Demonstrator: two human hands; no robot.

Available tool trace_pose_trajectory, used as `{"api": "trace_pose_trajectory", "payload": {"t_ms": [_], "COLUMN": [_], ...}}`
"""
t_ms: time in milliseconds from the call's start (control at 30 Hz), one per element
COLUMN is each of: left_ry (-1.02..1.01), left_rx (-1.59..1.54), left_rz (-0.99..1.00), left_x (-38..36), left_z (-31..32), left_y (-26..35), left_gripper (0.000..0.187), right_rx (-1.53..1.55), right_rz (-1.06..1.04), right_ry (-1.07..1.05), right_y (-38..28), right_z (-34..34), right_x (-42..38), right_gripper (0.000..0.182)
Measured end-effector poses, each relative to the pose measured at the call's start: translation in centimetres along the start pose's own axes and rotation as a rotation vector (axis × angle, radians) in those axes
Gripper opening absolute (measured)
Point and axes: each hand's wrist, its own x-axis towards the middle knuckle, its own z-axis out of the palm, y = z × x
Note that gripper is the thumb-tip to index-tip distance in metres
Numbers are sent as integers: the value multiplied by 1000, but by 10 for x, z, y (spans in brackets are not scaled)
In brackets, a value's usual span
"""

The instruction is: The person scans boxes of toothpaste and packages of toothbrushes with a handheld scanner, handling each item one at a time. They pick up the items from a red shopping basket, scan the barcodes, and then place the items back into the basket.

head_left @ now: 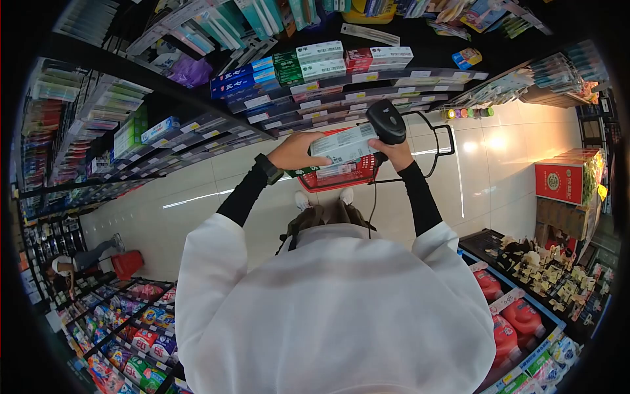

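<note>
In the head view my left hand (298, 152), with a dark watch on the wrist, is closed around a white toothpaste box (348, 143) with green at its near end. My right hand (396, 155) grips a black handheld barcode scanner (386, 121), whose head sits right at the box's right end. The right fingertips overlap the box's edge there. Beneath both hands is a red shopping basket (359, 178) with another light box inside. A cable (375, 203) hangs down below the scanner.
Ahead, a shelf holds blue boxes (244, 80), green-and-white boxes (321, 60) and red-and-white boxes (378, 59). A black metal frame (451, 141) stands by the basket. Behind me are bagged goods (147, 338) and red jugs (523, 316). At far left a person (85, 256) is beside a red basket (127, 264).
</note>
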Motion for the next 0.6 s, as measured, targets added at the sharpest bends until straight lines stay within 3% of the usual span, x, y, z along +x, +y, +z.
{"api": "trace_pose_trajectory", "payload": {"t_ms": [167, 300, 367, 467, 600], "left_ry": [86, 96, 359, 472, 533], "left_rx": [105, 292, 434, 464, 452], "left_rz": [6, 45, 109, 91, 98], "left_x": [28, 55, 71, 101, 126], "left_z": [8, -7, -14, -44, -68], "left_y": [13, -9, -34, -52, -67], "left_gripper": [51, 51, 51, 50, 48], "right_rx": [59, 241, 358, 335, 301], "right_rz": [-3, 58, 98, 160, 323], "right_ry": [1, 458, 482, 468, 524], "right_y": [15, 21, 33, 73, 76], "right_z": [-8, -7, -17, -27, -24], "right_x": [0, 1, -8, -37, -86], "right_gripper": [45, 27, 23, 21, 26]}}
